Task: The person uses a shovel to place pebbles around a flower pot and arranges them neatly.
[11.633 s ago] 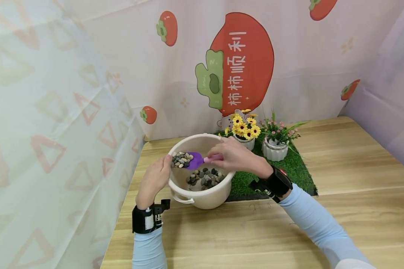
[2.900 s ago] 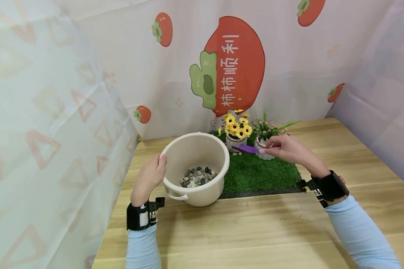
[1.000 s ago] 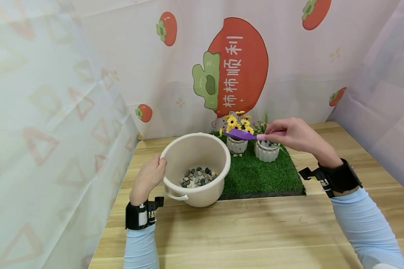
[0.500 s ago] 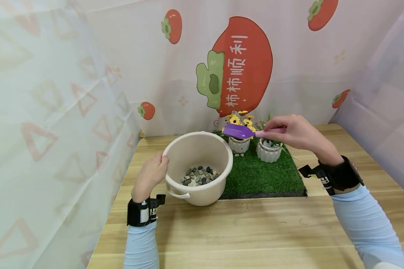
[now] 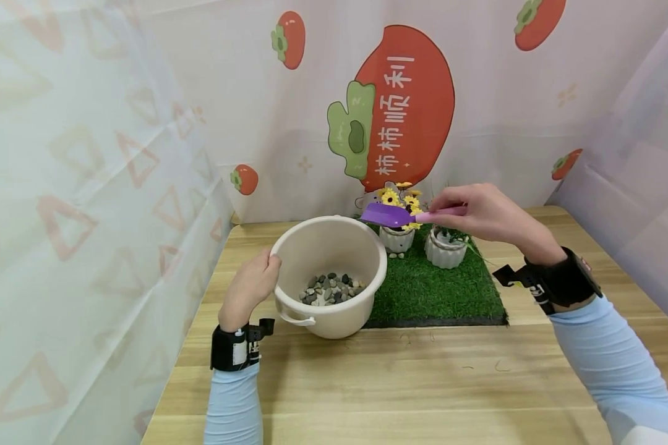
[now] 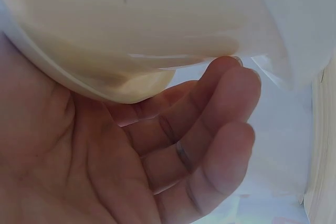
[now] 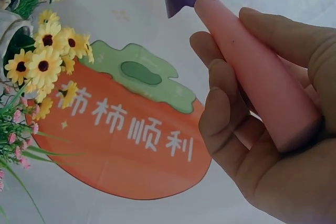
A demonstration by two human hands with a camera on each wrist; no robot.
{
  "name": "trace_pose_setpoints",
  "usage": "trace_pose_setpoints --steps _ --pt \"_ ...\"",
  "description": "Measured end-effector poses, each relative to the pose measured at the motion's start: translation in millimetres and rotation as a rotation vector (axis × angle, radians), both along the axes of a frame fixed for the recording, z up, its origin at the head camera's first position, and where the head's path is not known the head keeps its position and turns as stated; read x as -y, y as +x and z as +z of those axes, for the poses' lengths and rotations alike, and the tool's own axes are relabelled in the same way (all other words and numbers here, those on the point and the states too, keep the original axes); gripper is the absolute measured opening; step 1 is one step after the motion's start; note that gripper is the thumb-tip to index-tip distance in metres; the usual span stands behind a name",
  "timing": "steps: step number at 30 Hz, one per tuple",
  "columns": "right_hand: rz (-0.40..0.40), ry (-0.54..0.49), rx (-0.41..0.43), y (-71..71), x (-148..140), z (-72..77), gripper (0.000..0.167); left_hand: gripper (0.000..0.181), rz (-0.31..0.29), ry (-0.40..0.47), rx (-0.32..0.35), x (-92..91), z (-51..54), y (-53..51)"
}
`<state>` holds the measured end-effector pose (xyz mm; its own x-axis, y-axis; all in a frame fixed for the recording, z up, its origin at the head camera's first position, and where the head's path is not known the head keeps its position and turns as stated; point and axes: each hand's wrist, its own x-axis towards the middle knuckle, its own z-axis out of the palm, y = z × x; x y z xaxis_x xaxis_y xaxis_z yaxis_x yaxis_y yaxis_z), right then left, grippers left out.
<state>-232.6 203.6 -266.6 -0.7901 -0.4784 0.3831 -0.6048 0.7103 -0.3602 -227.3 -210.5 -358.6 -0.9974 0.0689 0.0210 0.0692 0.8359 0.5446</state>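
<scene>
My left hand (image 5: 250,287) grips the left rim of a cream bucket (image 5: 339,318), thumb on top and fingers curled beneath, as the left wrist view shows. Grey and tan pebbles (image 5: 334,289) cover part of the bucket's floor. In my right hand (image 5: 481,213) is a small shovel (image 5: 389,214) with a purple blade, pinched by its pink handle (image 7: 257,72) between thumb and fingers. No stones show on the blade. It hangs in the air just right of the bucket's far rim, in front of a white pot of yellow flowers (image 5: 396,240).
A second white pot (image 5: 444,252) with pink-flowered greenery stands to the right, partly behind my right hand. Both pots stand on a square of artificial turf (image 5: 440,300). A few pebbles (image 5: 396,255) lie at the yellow flowers' pot. Printed cloth walls (image 5: 289,136) enclose the wooden table (image 5: 401,383).
Earlier the shovel carried pebbles over the bucket, then dipped low by the yellow flowers' pot. Since then it has risen and shifted left towards the bucket. My left hand stays on the rim.
</scene>
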Motion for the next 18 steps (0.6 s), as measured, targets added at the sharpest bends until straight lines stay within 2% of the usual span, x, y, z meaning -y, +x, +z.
trace_pose_setpoints --steps 9,18 --pt "0.039 0.025 0.019 -1.2 9 8.5 0.008 0.049 -0.002 0.012 0.002 -0.4 0.9 0.9" --pt "0.059 0.1 0.012 -2.5 18 13.4 0.01 0.047 0.001 0.009 -0.004 -0.3 1.3 -0.3"
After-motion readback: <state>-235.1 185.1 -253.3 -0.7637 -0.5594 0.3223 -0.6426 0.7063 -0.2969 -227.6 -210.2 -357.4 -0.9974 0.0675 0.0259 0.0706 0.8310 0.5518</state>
